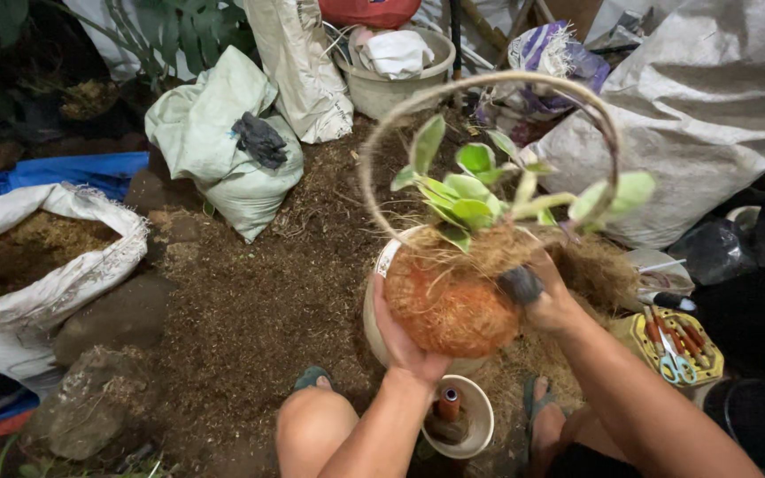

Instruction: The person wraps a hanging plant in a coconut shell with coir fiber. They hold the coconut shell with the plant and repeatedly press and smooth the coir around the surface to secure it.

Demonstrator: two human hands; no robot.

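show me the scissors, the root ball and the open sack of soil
scissors [679, 367], head view, on the blue handles in the yellow tray
root ball [449, 305], head view, on its orange fibrous side between both hands
open sack of soil [90, 265], head view, on its white rolled rim

Both bare forearms reach up from the bottom edge and converge toward the middle. The left hand [405, 341] is turned palm up, fingers spread and cupped as a support from below. The right hand [546, 296] is raised higher, wrist bent, fingers curled inward in a pinch, fingertips dirt-darkened.
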